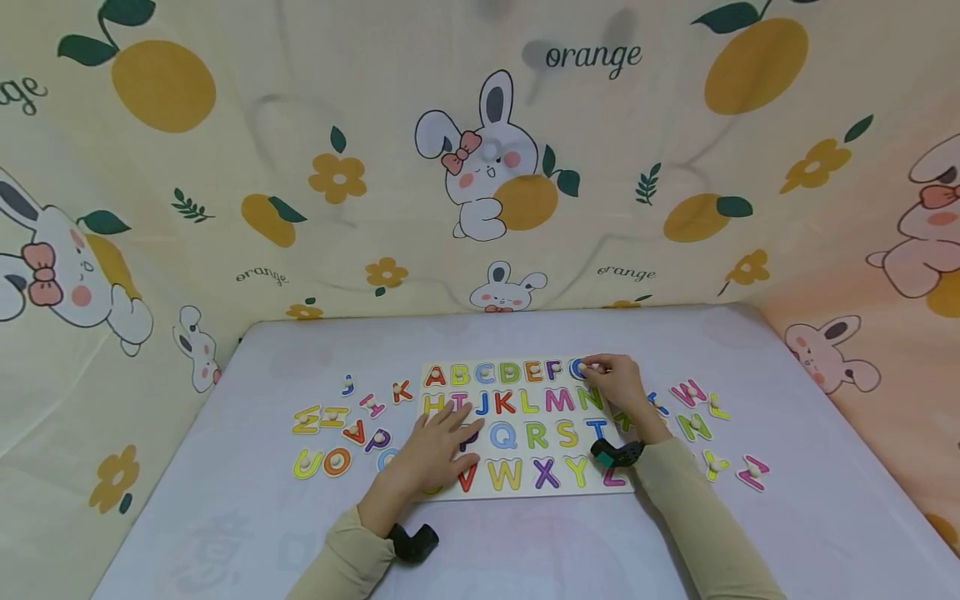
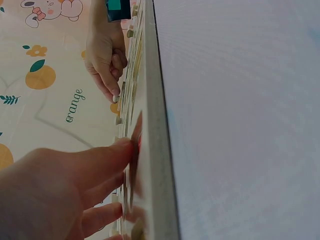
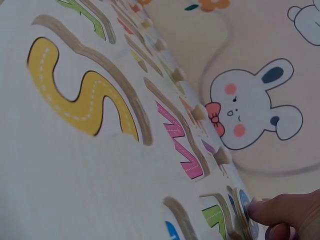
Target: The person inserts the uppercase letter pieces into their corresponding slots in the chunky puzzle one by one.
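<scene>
A white wooden alphabet board (image 1: pixel 487 494) lies on the table, with knobbed letters A to F seated along its top row. At the row's right end my right hand (image 1: pixel 618 385) pinches a blue letter G piece (image 1: pixel 577 369) by its knob. In the right wrist view this letter piece (image 3: pixel 243 212) shows nearly edge-on at its slot; whether it is fully seated I cannot tell. My left hand (image 1: pixel 435 442) rests with spread fingers on the board's left part, its thumb (image 2: pixel 107 159) touching near the printed red V. It covers several printed letters.
Loose knobbed letters lie left of the board, among them an orange O (image 1: pixel 337 462) and a yellow U (image 1: pixel 306 464). More lie to the right, including a green N (image 1: pixel 694 427) and a yellow Y (image 1: pixel 715 465). A patterned curtain (image 1: pixel 375 100) hangs behind the table.
</scene>
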A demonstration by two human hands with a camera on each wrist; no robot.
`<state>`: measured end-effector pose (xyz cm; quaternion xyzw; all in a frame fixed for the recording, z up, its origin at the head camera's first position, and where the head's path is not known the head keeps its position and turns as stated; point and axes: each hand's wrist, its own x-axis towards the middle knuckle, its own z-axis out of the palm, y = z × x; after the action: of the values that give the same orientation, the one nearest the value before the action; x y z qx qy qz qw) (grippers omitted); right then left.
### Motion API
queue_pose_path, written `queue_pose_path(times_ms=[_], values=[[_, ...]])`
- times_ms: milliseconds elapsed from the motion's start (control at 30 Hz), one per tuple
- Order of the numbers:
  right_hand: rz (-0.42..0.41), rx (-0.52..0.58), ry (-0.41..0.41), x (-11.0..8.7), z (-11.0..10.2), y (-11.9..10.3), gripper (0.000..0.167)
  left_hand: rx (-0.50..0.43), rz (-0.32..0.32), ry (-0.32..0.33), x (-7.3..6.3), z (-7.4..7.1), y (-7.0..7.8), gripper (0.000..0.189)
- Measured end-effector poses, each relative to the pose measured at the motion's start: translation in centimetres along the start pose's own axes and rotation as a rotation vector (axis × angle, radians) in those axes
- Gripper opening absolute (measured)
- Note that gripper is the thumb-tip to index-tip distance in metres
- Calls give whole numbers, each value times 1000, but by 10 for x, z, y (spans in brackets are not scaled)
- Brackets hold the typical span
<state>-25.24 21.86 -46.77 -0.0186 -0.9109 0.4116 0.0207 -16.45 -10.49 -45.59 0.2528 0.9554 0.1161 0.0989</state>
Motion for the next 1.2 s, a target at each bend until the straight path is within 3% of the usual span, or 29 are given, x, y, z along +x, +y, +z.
queue_pose_path(times_ms=[233, 1033, 1200], values=[[-23, -4, -7, 3, 3, 3, 28, 8, -1, -2, 0, 1, 1, 55], [16, -2, -34, 2, 6, 4, 31, -3, -8, -11, 1, 3, 0, 55], [-13, -17, -35, -3, 4, 1, 36, -18, -15, -27, 2, -1, -1, 56]])
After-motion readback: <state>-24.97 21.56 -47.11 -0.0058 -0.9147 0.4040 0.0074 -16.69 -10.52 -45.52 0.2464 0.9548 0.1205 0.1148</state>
